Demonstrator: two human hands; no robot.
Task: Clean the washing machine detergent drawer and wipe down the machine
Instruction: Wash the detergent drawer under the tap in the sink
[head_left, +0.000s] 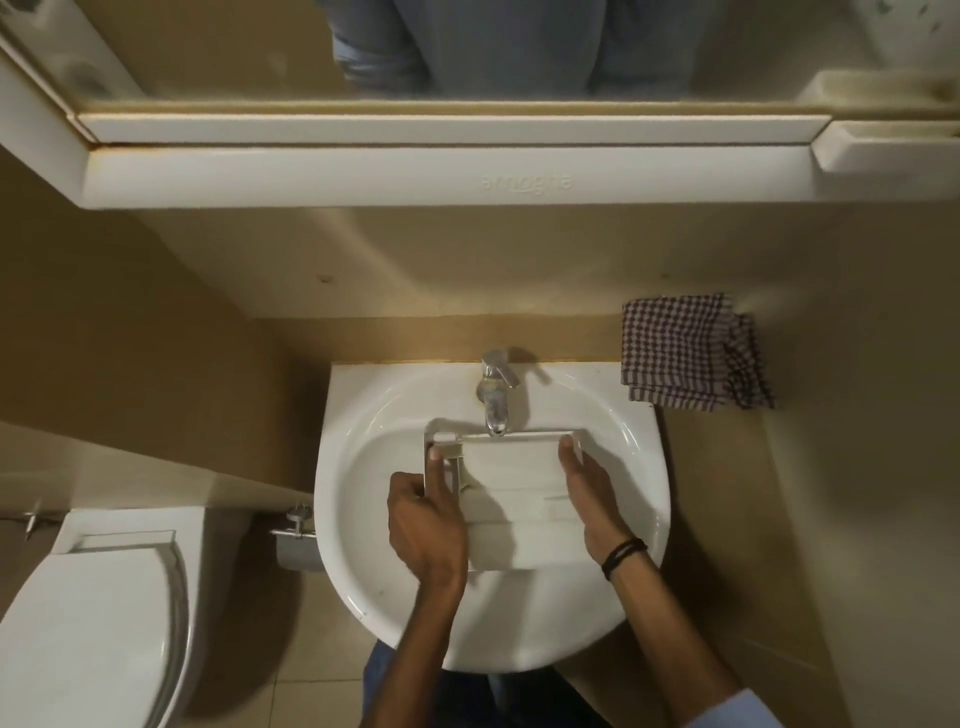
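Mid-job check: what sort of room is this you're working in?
Likely a small bathroom: a washbasin with a chrome tap, a toilet beside it, and a mirror above. The left hand and right hand hold the detergent drawer under the tap.

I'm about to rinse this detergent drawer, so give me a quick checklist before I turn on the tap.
1. The detergent drawer is over the sink basin: ok.
2. Its far edge sits under the tap spout: ok.
3. The left hand grips the drawer's left wall: ok.
4. The right hand holds its right side: ok.
5. A hand free for the tap lever: not ok, both hold the drawer.
6. Residue inside the drawer: cannot tell.
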